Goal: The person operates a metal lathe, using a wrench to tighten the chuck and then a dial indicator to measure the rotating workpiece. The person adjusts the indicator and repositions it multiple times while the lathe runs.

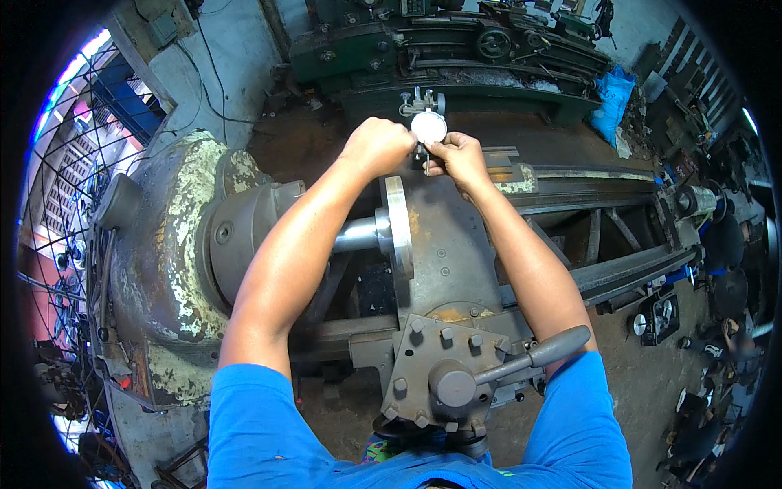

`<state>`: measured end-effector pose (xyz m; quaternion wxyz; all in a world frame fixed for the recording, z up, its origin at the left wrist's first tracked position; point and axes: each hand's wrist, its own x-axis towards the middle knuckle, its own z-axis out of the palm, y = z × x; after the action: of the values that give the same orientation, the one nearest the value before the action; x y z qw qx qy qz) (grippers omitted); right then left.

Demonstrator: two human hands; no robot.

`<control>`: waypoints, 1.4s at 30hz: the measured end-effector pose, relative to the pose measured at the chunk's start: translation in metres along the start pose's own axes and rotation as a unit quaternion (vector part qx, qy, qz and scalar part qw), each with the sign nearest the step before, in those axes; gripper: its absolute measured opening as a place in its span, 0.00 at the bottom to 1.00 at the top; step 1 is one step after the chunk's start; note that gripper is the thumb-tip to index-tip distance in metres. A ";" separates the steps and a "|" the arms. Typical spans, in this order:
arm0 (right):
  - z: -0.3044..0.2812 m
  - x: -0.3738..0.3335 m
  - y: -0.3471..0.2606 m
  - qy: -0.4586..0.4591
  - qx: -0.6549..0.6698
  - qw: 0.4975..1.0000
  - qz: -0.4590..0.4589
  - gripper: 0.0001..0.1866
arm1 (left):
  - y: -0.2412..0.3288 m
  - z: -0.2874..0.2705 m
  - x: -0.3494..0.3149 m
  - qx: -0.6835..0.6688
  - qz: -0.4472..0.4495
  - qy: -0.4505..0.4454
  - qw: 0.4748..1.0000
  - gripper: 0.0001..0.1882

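A dial indicator (428,127) with a round white face stands on a jointed metal holder (422,103) at the far side of a lathe carriage (444,253). My left hand (379,147) is closed at the left of the dial, its fingertips curled out of sight, so what they grip is hidden. With bent fingers, my right hand (459,163) pinches the indicator at its lower right edge, near the thin stem. Nearer to me, left of the carriage, a shiny flanged shaft (398,228) extends from the grey chuck (244,232).
A square tool post (452,371) with a long lever (533,357) stands between my forearms. The worn headstock (163,253) is at left, and lathe bed rails (603,232) run right. Behind are a green lathe (456,53) and a blue sack (612,102).
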<state>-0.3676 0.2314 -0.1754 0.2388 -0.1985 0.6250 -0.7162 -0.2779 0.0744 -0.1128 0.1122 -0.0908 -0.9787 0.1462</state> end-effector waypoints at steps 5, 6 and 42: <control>-0.021 -0.008 -0.003 -0.047 0.035 0.997 0.049 0.12 | -0.026 -0.009 0.007 -0.268 -0.109 -0.125 0.949 0.25; -0.026 -0.011 -0.002 -0.056 0.027 0.996 0.057 0.12 | -0.033 -0.009 0.008 -0.312 -0.114 -0.129 0.934 0.24; 0.006 0.007 -0.007 -0.008 -0.082 0.995 -0.048 0.13 | -0.040 0.040 0.007 -0.800 -0.244 -0.209 0.506 0.10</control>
<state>-0.3709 0.2231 -0.1675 0.1925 -0.2530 0.6696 -0.6712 -0.3005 0.0274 -0.1365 -0.1847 0.1335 -0.6581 -0.7176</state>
